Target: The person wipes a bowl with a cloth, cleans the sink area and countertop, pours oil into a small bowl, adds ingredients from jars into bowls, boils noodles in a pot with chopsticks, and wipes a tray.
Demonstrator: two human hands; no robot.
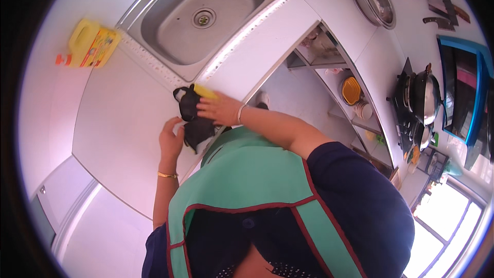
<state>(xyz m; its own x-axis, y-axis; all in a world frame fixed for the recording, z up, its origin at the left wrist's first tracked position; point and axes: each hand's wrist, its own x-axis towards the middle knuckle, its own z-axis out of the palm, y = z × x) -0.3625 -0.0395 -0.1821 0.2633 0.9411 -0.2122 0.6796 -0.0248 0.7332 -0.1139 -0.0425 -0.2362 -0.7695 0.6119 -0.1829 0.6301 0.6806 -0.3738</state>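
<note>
On the white counter, close to the near corner of the sink, lies a soft black thing [188, 104] with a white patch; its kind I cannot make out. A second dark, crumpled part [198, 133] lies nearer to me, joined to it or touching it. My right hand [220, 109] rests over the black thing, fingers stretched out toward the left. A small yellow thing [205, 91] sticks out along the far side of that hand. My left hand [171, 139] is at the left edge of the dark part, thumb and fingers apart.
A steel sink [172, 54] is set into the counter beyond my hands. At the left stands a yellow jug [92, 46] with a red cap. To the right are open shelves with dishes [363, 110], a steel basin [374, 0], a wok [426, 95] on the stove and wall-hung knives [437, 21].
</note>
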